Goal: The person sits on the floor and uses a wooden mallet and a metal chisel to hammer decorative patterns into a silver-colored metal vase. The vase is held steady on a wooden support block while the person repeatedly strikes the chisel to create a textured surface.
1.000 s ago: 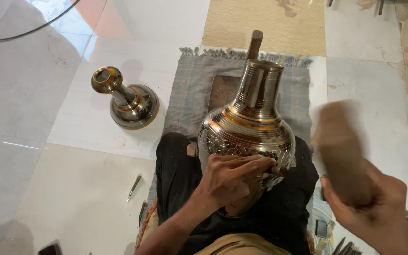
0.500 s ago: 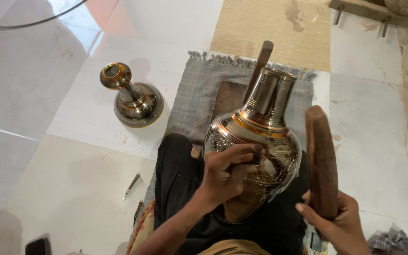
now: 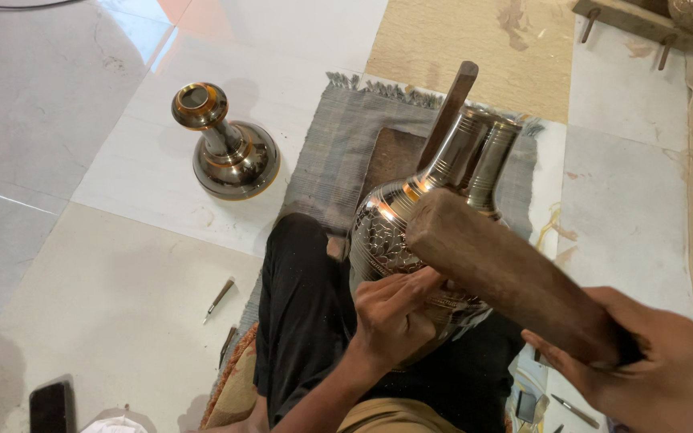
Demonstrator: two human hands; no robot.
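Observation:
An engraved silver and gold metal vase [image 3: 391, 228] leans on my lap, its neck pointing away from me. My left hand [image 3: 391, 317] rests on the vase's belly, fingers pinched on a small engraving tool that is mostly hidden. My right hand [image 3: 643, 369] grips the handle end of a thick brown wooden mallet [image 3: 507, 273]. The mallet's head lies low over the vase's shoulder, just above my left fingers. A wooden stick [image 3: 452, 104] rises behind the vase's neck.
A second, plainer metal vase [image 3: 230, 156] stands on the tiled floor at the left. A grey fringed mat [image 3: 334, 152] with a dark wooden board [image 3: 391, 156] lies under the work. A small tool [image 3: 220, 297] and a dark phone [image 3: 48, 405] lie on the floor.
The mallet has swung from upright at the right down onto the spot by my left fingers. My left hand has stayed on the vase.

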